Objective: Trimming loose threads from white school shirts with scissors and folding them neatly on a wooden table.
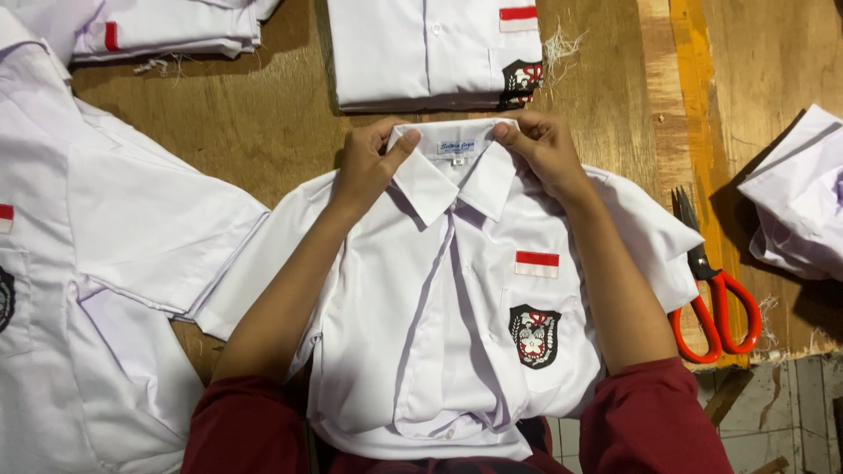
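Spread front-up at centre of the wooden table (263,123): a white short-sleeved uniform shirt (439,325), collar at 12 o'clock, hem at 6 o'clock. Left hand (369,167) pinching the left collar tip between thumb and fingers; right hand (544,154) closed on the right side of the collar. Between both hands, a small pale rectangular neck label (457,147) inside the collar. At 3 o'clock on the chest, a red-and-white rectangular patch (536,263) above a black shield-shaped emblem (534,335) on the pocket. At 12 o'clock, just beyond the collar, a folded shirt (421,53) with matching patches; another folded stack (167,31) at 10 o'clock. At 9 o'clock, an unfolded shirt (97,263) overlapping the sleeve. At 3 o'clock, red-handled scissors (716,298), then crumpled white cloth (795,206).
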